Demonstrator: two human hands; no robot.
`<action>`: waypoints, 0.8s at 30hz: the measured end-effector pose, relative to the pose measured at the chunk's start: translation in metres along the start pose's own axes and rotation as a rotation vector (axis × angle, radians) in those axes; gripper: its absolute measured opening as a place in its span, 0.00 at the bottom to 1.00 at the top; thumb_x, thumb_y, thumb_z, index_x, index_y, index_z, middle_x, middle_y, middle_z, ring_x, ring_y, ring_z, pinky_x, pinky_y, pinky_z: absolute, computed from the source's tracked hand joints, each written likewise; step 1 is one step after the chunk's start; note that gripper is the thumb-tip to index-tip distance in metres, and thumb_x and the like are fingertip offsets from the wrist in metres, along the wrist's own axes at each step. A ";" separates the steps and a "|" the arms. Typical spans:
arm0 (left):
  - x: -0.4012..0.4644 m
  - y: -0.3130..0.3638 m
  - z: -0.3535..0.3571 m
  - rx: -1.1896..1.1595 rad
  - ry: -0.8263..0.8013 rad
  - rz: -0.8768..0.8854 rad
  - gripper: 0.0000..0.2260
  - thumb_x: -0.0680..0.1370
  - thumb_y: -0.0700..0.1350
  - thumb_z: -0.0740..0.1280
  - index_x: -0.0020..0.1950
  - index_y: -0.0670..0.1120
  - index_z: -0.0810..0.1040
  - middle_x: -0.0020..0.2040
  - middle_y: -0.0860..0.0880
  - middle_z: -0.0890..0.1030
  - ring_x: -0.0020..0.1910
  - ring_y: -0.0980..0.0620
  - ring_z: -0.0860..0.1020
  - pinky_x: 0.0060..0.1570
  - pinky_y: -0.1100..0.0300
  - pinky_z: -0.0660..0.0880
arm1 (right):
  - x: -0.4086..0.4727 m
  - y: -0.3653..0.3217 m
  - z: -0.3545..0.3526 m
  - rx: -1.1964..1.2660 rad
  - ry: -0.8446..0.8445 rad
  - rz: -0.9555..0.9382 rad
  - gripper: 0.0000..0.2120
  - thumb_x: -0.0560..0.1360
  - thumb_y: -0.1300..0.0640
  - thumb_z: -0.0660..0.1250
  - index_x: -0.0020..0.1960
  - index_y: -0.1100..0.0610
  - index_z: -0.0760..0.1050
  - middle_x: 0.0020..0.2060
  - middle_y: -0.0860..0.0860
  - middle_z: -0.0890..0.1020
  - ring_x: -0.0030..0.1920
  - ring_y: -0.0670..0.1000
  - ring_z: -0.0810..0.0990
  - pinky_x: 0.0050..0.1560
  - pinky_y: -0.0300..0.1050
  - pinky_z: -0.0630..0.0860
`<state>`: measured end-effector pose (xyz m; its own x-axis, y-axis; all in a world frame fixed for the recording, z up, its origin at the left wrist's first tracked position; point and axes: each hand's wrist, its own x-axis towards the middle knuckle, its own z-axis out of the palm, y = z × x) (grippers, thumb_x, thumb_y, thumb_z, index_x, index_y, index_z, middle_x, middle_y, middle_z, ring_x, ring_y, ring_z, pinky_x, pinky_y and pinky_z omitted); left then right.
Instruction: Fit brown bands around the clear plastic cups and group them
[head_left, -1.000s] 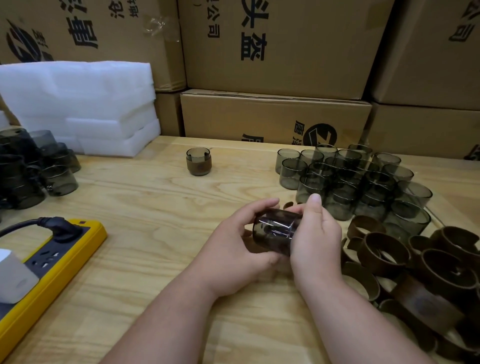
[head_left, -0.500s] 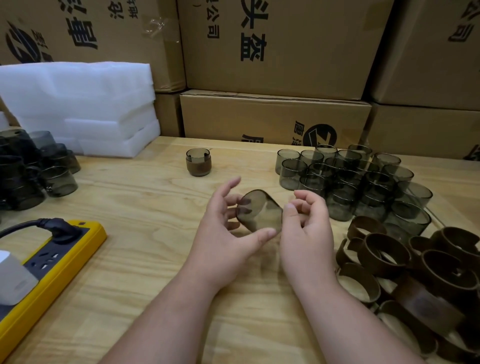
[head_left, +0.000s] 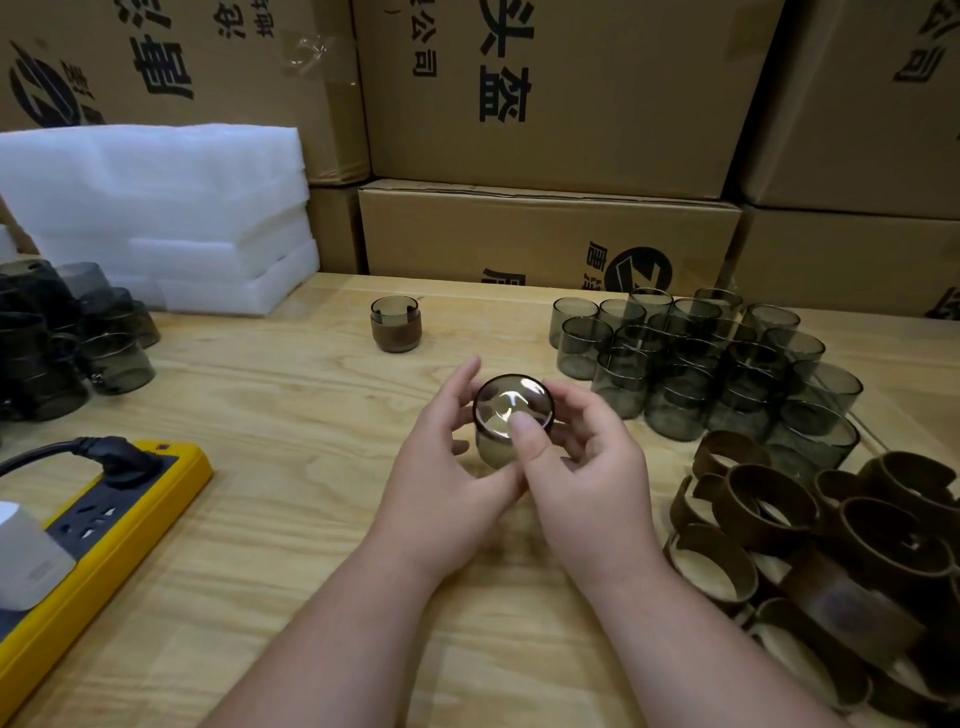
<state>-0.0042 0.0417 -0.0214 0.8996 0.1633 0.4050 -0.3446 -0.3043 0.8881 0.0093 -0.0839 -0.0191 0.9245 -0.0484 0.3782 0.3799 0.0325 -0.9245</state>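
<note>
Both hands over desk (head_left: 291, 415) centre, sharing one smoky clear cup (head_left: 511, 415), held just above the wood w/ a round end facing camera. Left hand (head_left: 447, 467): fingers curled at cup's left side. Right hand (head_left: 582, 467): thumb pressed on the near face, fingers wrapped behind. Grip on both = pinching the cup. Banded cup (head_left: 396, 323) stands alone further back. Bare cups (head_left: 701, 364) clustered right; brown bands (head_left: 831, 545) heaped near right. Yellow power strip (head_left: 93, 530) at left edge.

Black Chinese characters, "头盔" among them, and round logos on stacked cardboard boxes (head_left: 550, 93)
</note>
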 end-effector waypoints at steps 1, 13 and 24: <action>0.001 -0.001 0.000 -0.013 -0.007 -0.012 0.35 0.64 0.56 0.76 0.71 0.62 0.73 0.62 0.65 0.81 0.62 0.61 0.80 0.64 0.54 0.77 | -0.001 -0.001 0.000 0.004 -0.015 -0.002 0.20 0.68 0.41 0.72 0.58 0.43 0.78 0.54 0.42 0.85 0.56 0.43 0.84 0.47 0.35 0.80; 0.001 -0.006 -0.002 0.002 -0.001 -0.010 0.33 0.69 0.39 0.81 0.66 0.66 0.77 0.64 0.61 0.79 0.61 0.60 0.81 0.57 0.61 0.79 | -0.002 -0.002 0.002 -0.061 -0.121 -0.032 0.22 0.67 0.53 0.76 0.58 0.40 0.75 0.53 0.33 0.83 0.52 0.38 0.83 0.48 0.32 0.78; -0.002 0.004 0.002 0.150 -0.140 0.145 0.35 0.66 0.31 0.74 0.65 0.62 0.79 0.63 0.67 0.77 0.64 0.65 0.75 0.56 0.78 0.67 | 0.003 0.000 -0.003 -0.119 0.138 -0.007 0.18 0.67 0.38 0.75 0.47 0.48 0.76 0.43 0.46 0.83 0.45 0.45 0.82 0.47 0.41 0.78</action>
<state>-0.0070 0.0383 -0.0195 0.8756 -0.0203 0.4827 -0.4384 -0.4530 0.7763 0.0120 -0.0871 -0.0177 0.9056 -0.1855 0.3815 0.3717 -0.0865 -0.9243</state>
